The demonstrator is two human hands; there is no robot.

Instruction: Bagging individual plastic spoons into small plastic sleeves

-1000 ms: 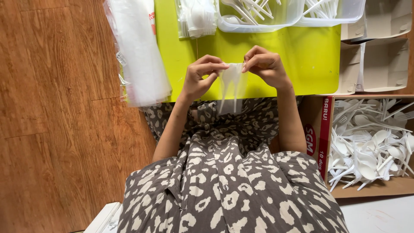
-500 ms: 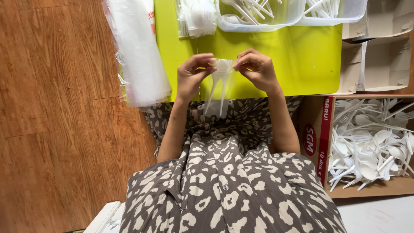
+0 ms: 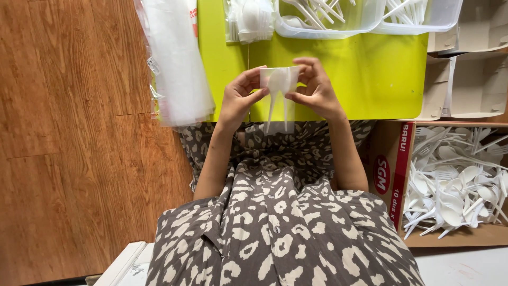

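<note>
Sitting at a lime-green tabletop [image 3: 370,74], with a lap in a grey dress with pale leopard spots [image 3: 286,222] filling the low part of the view. Holding a small clear plastic sleeve [image 3: 279,79] up over the near edge of the tabletop, between both hands. Left hand [image 3: 241,98] pinching the sleeve's left edge between thumb and curled fingers; right hand [image 3: 315,87] pinching its right edge and top, fingers bent over the upper corner. Showing inside the sleeve, white plastic cutlery [image 3: 278,103], bowls up near the fingers and thin handles hanging down past the tabletop's edge toward the lap; exact count of pieces hard to tell.

Lying at the left end of the tabletop, a fat stack of clear plastic bags [image 3: 177,58], overhanging onto the wooden floor [image 3: 69,148]. Standing at the far edge of the tabletop, two clear plastic tubs [image 3: 338,26] holding loose white cutlery, and just left of them a packed bundle of white pieces in wrap [image 3: 248,21]. Resting off the right end of the tabletop, white folded cartons [image 3: 471,79], and below those an open cardboard box [image 3: 391,175] heaped with white plastic spoons and forks [image 3: 460,180].
</note>
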